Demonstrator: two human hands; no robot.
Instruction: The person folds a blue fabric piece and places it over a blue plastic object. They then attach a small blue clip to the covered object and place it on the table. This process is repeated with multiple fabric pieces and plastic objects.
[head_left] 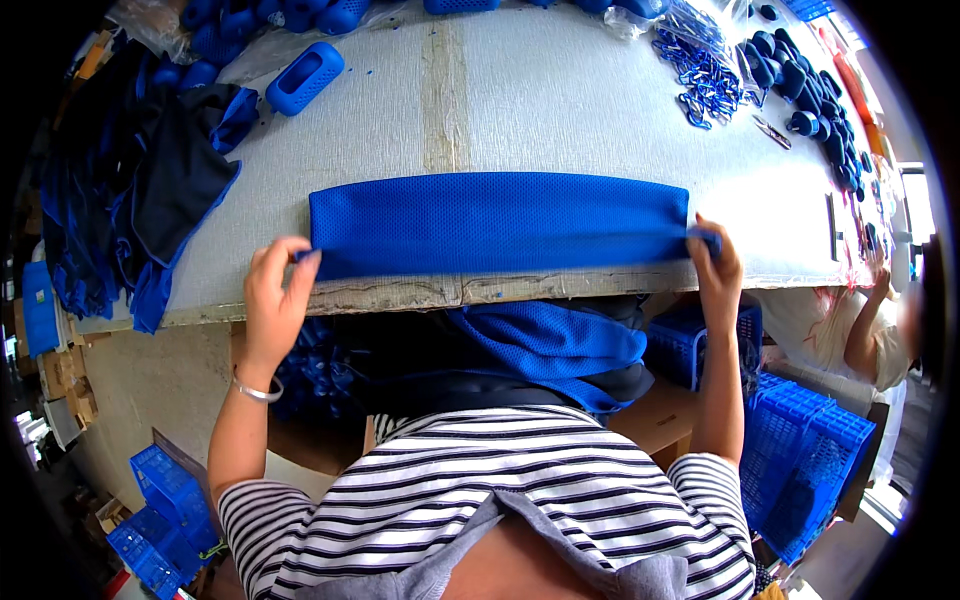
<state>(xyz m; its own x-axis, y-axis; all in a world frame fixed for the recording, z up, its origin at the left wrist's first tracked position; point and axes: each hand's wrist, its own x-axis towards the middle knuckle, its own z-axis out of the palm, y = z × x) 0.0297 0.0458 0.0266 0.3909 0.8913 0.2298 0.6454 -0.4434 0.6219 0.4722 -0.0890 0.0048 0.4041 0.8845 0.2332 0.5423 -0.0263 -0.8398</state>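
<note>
A long piece of blue mesh fabric [490, 215] lies across the table's near edge, its front part lifted and blurred by motion. My left hand [280, 285] pinches the near left corner of the cloth between thumb and fingers. At the opposite end, my right hand [715, 260] grips the near right corner, where a bit of blue cloth sticks out past the fingers. Between both hands the near edge is drawn out straight. More blue and black mesh fabric [555, 345] is bunched on my lap below the table edge.
Black and blue cloth pieces [170, 170] are heaped at the left. A blue oblong case [305, 78] lies far left, near more blue cases [330, 15]. Blue metal clips [705, 75], small snips [772, 132] and dark round pieces [800, 85] lie far right. Blue crates [805, 460] stand beside me; another person [865, 335] sits right.
</note>
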